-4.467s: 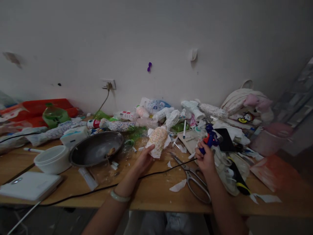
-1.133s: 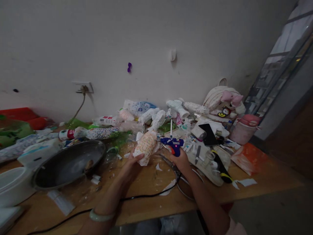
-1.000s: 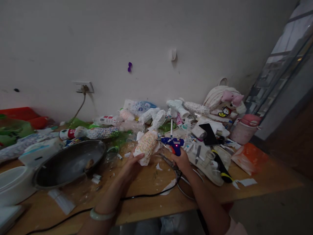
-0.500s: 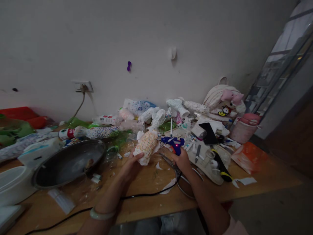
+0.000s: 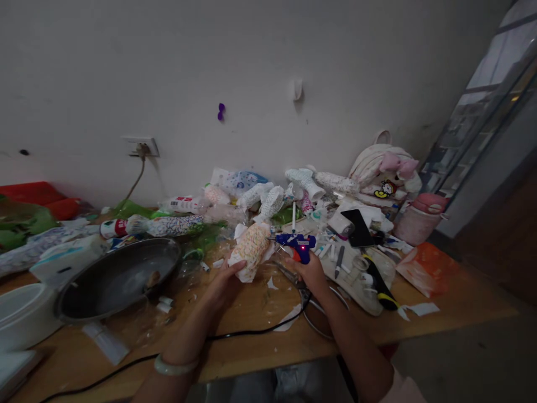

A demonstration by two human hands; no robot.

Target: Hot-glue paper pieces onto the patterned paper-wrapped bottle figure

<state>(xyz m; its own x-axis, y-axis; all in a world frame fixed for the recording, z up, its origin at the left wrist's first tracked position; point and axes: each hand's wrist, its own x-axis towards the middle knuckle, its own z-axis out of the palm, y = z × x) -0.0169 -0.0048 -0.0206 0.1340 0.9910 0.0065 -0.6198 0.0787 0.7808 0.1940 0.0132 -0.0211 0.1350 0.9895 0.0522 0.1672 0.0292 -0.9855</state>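
Note:
My left hand (image 5: 229,280) is closed around the lower left end of a white bundle with a speckled orange and yellow pattern (image 5: 253,250), tilted above the table. In my right hand (image 5: 309,270) is a blue hot glue gun (image 5: 297,244) with a small red light on its side. Its nozzle points left, at the right side of the bundle; whether the tip touches it I cannot tell. Beneath the glue gun lies a pair of large scissors (image 5: 321,313), partly hidden by my right forearm. A black cord (image 5: 255,333) crosses the table under my arms.
A dark round basin (image 5: 121,280) stands on the left beside a white tub (image 5: 25,308). Several patterned bundles (image 5: 271,202) pile up along the wall. To the right are a black phone (image 5: 356,228), a grey marker (image 5: 339,261), a pink pouch (image 5: 419,224) and a backpack (image 5: 386,168).
Hardly anything differs. Both hands keep their hold on the bundle and the glue gun, and the view has shifted very slightly.

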